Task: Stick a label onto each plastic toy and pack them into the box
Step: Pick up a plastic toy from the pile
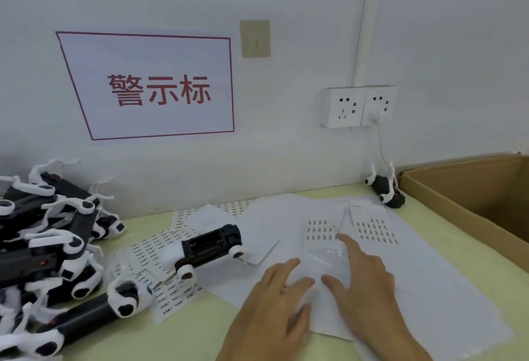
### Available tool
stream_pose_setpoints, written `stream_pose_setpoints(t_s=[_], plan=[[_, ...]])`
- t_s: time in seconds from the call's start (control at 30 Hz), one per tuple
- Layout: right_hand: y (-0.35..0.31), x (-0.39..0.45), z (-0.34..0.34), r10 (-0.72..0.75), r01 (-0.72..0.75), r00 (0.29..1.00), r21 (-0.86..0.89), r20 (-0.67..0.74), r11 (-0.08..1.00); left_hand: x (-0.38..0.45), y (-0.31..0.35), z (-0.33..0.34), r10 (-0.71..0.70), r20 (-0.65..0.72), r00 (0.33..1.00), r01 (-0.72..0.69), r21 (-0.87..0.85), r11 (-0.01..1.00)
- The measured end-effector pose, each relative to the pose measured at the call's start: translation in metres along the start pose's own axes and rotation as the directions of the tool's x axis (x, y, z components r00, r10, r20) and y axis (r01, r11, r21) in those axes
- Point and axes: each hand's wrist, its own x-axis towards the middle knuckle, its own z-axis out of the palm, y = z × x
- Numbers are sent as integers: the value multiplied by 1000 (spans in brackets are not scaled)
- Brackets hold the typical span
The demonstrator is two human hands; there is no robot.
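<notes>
left hand (pixel 274 303): lying flat and open, pinning the label sheet (pixel 322 234)
right hand (pixel 362 275): open, holding nothing, forefinger reaching for the labels just ahead
toy (pixel 210 244): waiting left of both hands
box (pixel 469 194): sitting far right
tip: I'd be peeling slowly from a corner

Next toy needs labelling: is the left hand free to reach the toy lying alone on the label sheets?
Probably yes. The left hand is empty, and nothing stands between it and the toy.
</notes>
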Motion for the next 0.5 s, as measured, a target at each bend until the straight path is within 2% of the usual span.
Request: stream_pose_setpoints(t_s=[0.03, 0.1, 0.17, 0.2, 0.27, 0.33, 0.4, 0.5], plan=[[-3, 0, -1, -12, 15, 1000, 118, -22, 993, -2, -3, 2, -55, 56, 997, 57, -50, 997], [-7, 1, -5, 7, 15, 998, 392, -55, 920, -2, -6, 0, -182, 34, 983, 185, -215, 959], [-14, -3, -10, 32, -27, 999, 615, 2, 788, 0, -4, -8, -333, -28, 942, 286, -448, 847], [-18, -6, -11, 20, -48, 999, 678, 49, 734, 2, -4, -12, -420, -32, 907, 326, -578, 748], [-24, -10, -11, -34, -89, 988, 727, 153, 681, 6, -6, -17, -561, 9, 828, 372, -758, 536], [-27, -14, -10, -89, -136, 963, 746, 254, 652, 7, -10, -22, -625, 28, 780, 371, -825, 427], [-30, -17, -10, -95, -189, 946, 768, 308, 612, 4, -13, -25, -617, 35, 786, 355, -843, 404], [-32, -16, -7, -10, -197, 968, 783, 251, 590, 3, -12, -26, -567, 40, 823, 341, -833, 436]])
